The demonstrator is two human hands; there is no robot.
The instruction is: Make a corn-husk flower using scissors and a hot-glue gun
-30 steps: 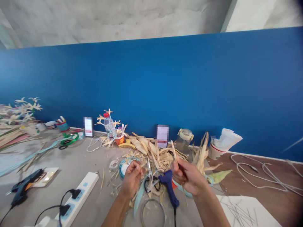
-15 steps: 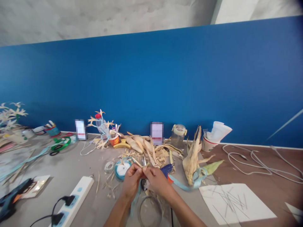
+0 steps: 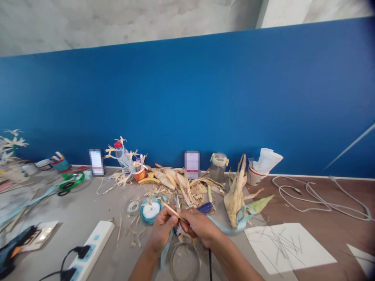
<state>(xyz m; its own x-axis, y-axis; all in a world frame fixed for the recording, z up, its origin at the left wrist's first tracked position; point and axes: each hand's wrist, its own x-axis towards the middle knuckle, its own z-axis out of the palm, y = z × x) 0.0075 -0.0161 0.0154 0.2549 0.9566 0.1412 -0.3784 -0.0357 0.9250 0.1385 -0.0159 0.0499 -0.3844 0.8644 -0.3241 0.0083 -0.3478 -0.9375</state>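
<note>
A narrow pale strip of dried corn husk [image 3: 173, 212] runs slantwise between my two hands, above the table. My left hand [image 3: 159, 230] is closed on it, thumb and fingers pinched near its middle. With bent fingers, my right hand [image 3: 201, 226] grips the strip's lower right end. Just behind the left hand lies a roll of blue ribbon [image 3: 150, 210]. A blue glue gun [image 3: 205, 208] shows partly beyond the right hand. Below both hands is a coil of wire [image 3: 185, 260]. Behind them spreads a pile of dried husks [image 3: 191, 190].
A white power strip [image 3: 95, 244] with plugs lies left, near a dark glue gun [image 3: 17, 244]. Husk flowers surround a bottle [image 3: 121, 156]. On the right are a husk bundle [image 3: 236, 195], a paper sheet [image 3: 288, 248] with thin wires, a paper cup [image 3: 255, 176] and white cable [image 3: 310, 207].
The husk strip has turned and now lies across the fingers, with more of its length showing. My right hand has shifted and re-gripped. The view has moved slightly.
</note>
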